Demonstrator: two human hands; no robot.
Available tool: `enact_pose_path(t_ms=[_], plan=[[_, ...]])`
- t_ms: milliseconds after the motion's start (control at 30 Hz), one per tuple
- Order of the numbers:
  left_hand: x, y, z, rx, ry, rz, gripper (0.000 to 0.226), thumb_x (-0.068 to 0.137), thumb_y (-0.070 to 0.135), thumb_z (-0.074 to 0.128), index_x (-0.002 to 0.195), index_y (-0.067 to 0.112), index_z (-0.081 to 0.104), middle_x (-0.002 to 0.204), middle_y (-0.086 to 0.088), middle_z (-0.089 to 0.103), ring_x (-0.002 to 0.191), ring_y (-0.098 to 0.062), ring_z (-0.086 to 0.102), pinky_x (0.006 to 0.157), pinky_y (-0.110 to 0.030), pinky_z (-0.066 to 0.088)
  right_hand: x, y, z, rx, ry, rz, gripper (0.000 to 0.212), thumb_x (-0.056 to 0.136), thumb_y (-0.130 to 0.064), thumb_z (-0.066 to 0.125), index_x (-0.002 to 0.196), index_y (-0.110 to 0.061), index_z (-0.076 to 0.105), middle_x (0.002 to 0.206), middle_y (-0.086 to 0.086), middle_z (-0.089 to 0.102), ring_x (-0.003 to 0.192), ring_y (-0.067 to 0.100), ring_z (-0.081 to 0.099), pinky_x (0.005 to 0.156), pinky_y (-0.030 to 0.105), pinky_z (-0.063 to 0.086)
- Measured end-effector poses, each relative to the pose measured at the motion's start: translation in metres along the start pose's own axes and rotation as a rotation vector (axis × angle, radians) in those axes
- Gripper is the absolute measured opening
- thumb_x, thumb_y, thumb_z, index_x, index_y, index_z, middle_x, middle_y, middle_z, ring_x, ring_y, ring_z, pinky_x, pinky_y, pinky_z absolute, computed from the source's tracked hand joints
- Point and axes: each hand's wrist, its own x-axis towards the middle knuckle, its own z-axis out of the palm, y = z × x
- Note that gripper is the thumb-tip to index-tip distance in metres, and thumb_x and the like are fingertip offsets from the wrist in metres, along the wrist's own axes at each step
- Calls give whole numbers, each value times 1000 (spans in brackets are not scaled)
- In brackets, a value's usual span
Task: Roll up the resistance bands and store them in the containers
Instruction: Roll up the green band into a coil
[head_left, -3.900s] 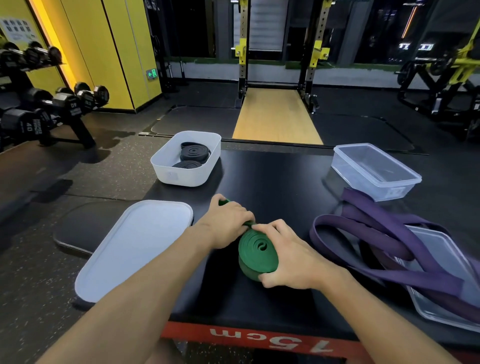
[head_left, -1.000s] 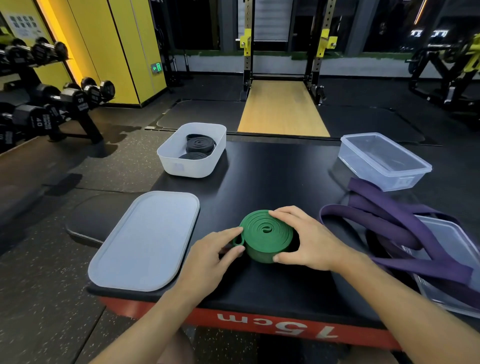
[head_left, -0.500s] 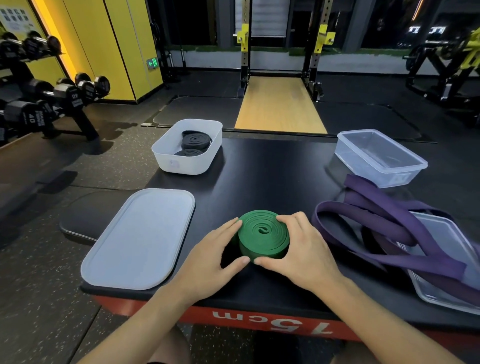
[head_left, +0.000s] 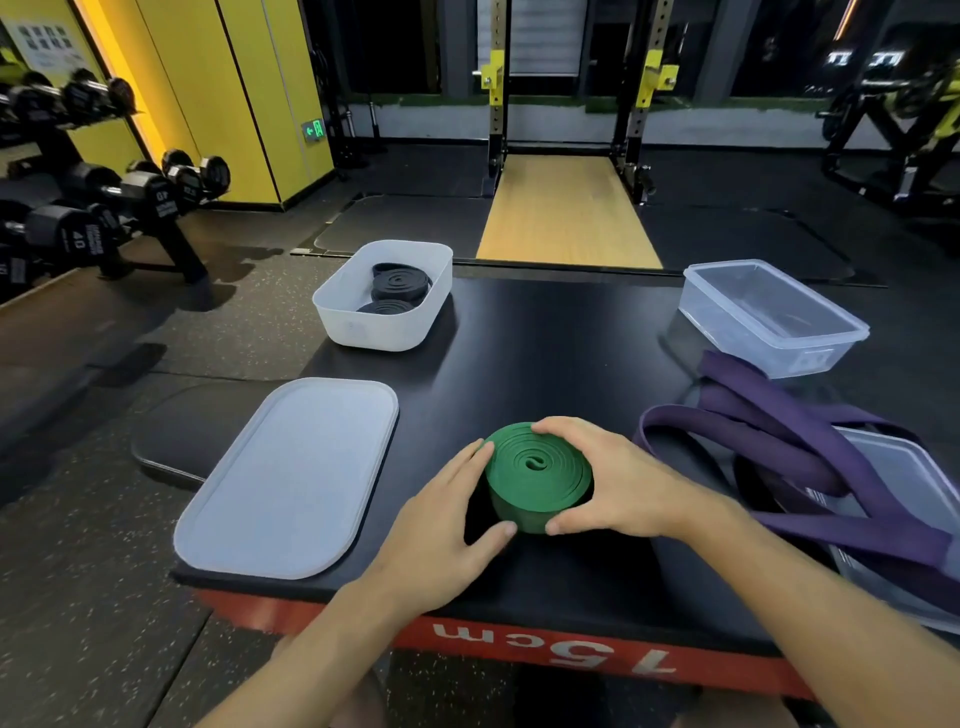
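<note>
A green resistance band (head_left: 535, 475), rolled into a flat coil, lies on the black platform (head_left: 545, 353) near its front edge. My right hand (head_left: 608, 480) curls round the coil's right side, fingers over the top and thumb at the front. My left hand (head_left: 441, 530) cups its left side, fingers and thumb against the edge. A loose purple band (head_left: 769, 441) lies tangled at the right. A white container (head_left: 384, 296) at the back left holds rolled black bands (head_left: 397, 283). A clear container (head_left: 769, 317) stands at the back right.
A white lid (head_left: 291, 478) lies flat at the front left, overhanging the platform's corner. A clear lid (head_left: 904, 483) sits under the purple band at the right edge. A dumbbell rack (head_left: 104, 208) stands on the floor far left. A squat rack (head_left: 571, 104) is behind.
The green coil was on edge between my hands and now lies flat. Both hands have closed in round its sides, the right hand wrapping further round it.
</note>
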Motion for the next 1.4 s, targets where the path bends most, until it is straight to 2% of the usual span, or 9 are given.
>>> enact_pose_path(t_ms=[200,267,367,467,633,800,967,1167,1400], plan=[[1,2,4,-7,-53,-15,102,88,50,71,164,39,4,169,29,-4,154,4,14,123,-25,27,-9,-10,7,17,81,50,105,53,-64,89,142,-42,41,136,-34,41,128,-6,45,111,29,42],[4,6,4,-28,-57,-8,107,85,51,75,164,36,6,166,32,-2,151,8,16,119,-19,27,-13,-14,10,5,118,57,102,50,-67,89,137,-43,40,129,-32,40,121,-5,48,104,31,46],[11,9,3,-102,-101,-10,112,79,59,80,163,36,9,148,52,-1,133,32,16,101,3,19,-18,-17,17,-22,192,74,99,48,-68,88,129,-42,39,121,-27,37,113,-2,48,93,31,48],[17,7,1,-177,-124,-19,103,83,66,73,163,34,15,146,50,7,129,36,13,99,6,16,-20,-18,21,-70,219,73,102,47,-74,84,130,-38,39,117,-24,35,108,1,47,90,32,48],[19,3,5,-199,-78,-65,85,92,56,68,161,35,23,143,48,19,125,37,19,97,9,16,-23,-12,9,-86,36,29,111,57,-66,87,146,-34,28,134,-22,28,126,-1,39,106,31,44],[21,-1,4,-229,-94,-89,83,91,53,70,160,37,26,147,41,27,131,30,24,108,0,22,-24,-2,0,-6,-75,9,113,67,-45,87,157,-30,21,164,-30,-1,150,-7,15,122,20,24],[21,0,0,-271,-111,-89,83,91,50,74,159,37,28,149,38,32,138,20,29,117,-15,28,-6,-15,-2,5,-97,14,107,60,-33,83,151,-40,26,152,-22,31,139,0,36,116,29,37],[21,-1,4,-322,-142,-109,119,76,62,81,165,36,7,160,31,24,148,12,23,121,-21,23,-7,-18,-4,-124,-89,-12,112,57,-48,81,154,-33,27,144,-27,23,137,1,34,114,30,39],[28,-2,6,-359,-160,-104,125,66,58,89,164,36,15,155,30,33,147,9,29,121,-22,25,-19,-31,-10,-233,-43,38,120,53,-71,80,154,-35,26,128,-24,27,120,3,43,99,34,50]])
